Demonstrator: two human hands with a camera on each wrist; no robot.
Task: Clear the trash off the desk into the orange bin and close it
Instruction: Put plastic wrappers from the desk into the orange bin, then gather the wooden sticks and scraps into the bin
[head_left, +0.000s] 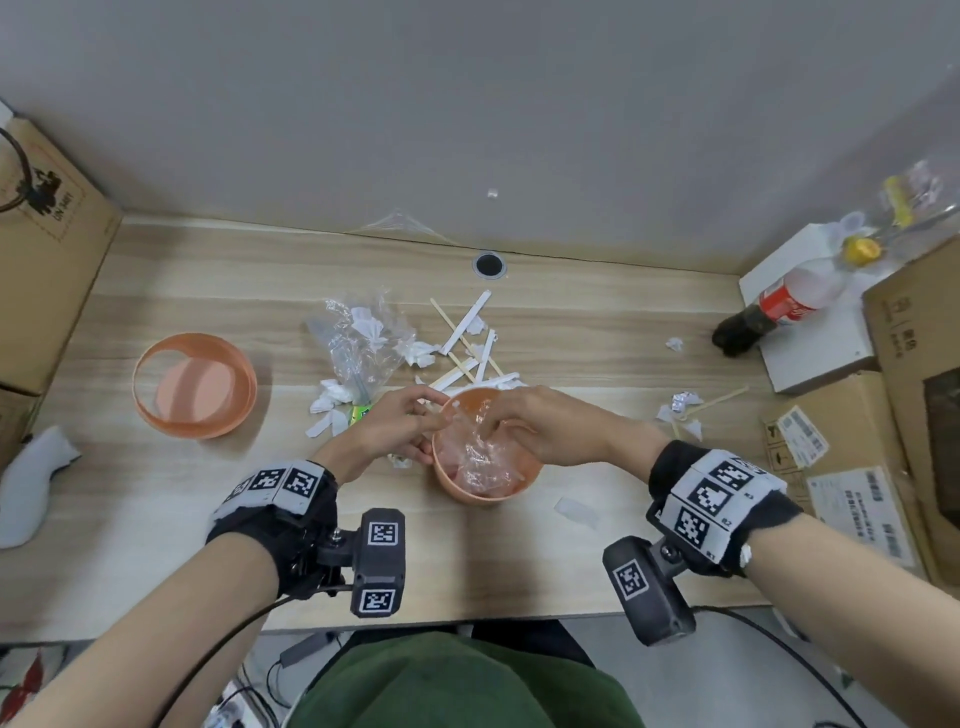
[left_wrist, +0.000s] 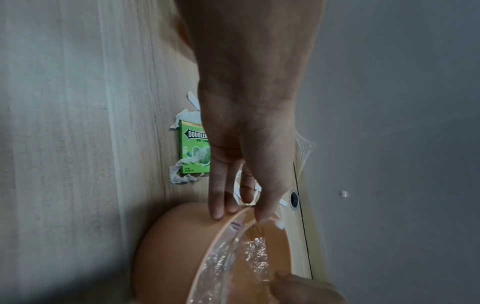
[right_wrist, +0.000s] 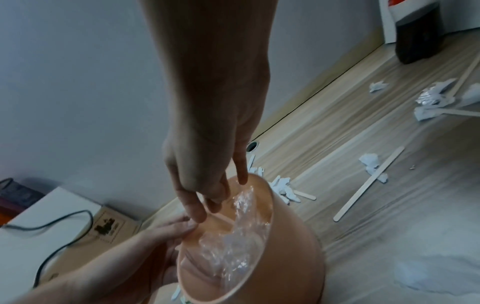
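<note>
The orange bin (head_left: 485, 491) stands open at the desk's front centre, with crumpled clear plastic (head_left: 475, 454) inside. My left hand (head_left: 428, 421) grips its left rim (left_wrist: 221, 230), fingers on the outer wall and thumb at the edge. My right hand (head_left: 493, 426) reaches into the bin's mouth, its fingers (right_wrist: 194, 209) straight and pointing down beside the plastic (right_wrist: 241, 242). The orange lid (head_left: 195, 384) lies upside down at the left. Behind the bin lie a clear bag (head_left: 363, 338), tissues (head_left: 418, 353), wooden sticks (head_left: 457, 325) and a green gum box (left_wrist: 193, 148).
More tissue and a stick (head_left: 685, 408) lie to the right, and a paper scrap (head_left: 574, 512) in front. A cola bottle (head_left: 779, 309) lies on a white box at the back right. Cardboard boxes (head_left: 883, 415) line both sides. A white cloth (head_left: 26, 483) sits at the left edge.
</note>
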